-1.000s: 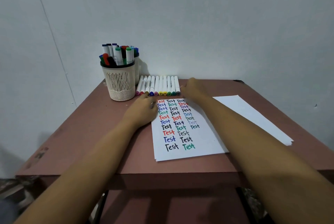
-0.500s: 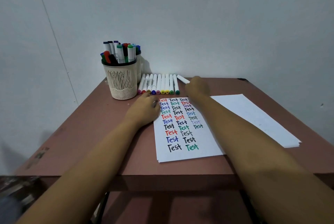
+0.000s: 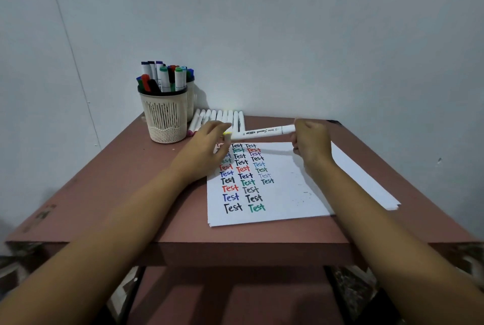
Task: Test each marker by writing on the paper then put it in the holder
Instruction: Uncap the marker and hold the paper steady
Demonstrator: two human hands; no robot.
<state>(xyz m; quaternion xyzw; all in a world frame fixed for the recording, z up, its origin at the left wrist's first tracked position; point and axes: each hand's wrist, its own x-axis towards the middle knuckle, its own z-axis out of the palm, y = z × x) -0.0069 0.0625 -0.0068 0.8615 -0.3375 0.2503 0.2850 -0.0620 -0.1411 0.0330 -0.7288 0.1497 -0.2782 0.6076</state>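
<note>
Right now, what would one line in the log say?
right grip: holds white marker level | left grip: at its other end, hold unclear | holder: this marker not in yet

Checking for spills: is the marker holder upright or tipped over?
Upright: the holder stands on its base, markers pointing up from its top.

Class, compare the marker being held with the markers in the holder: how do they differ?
The held marker lies nearly level above the paper, gripped by the right hand; the markers in the holder stand mostly upright, untouched. It is alone; they are crowded together. Several share its white barrel.
</note>
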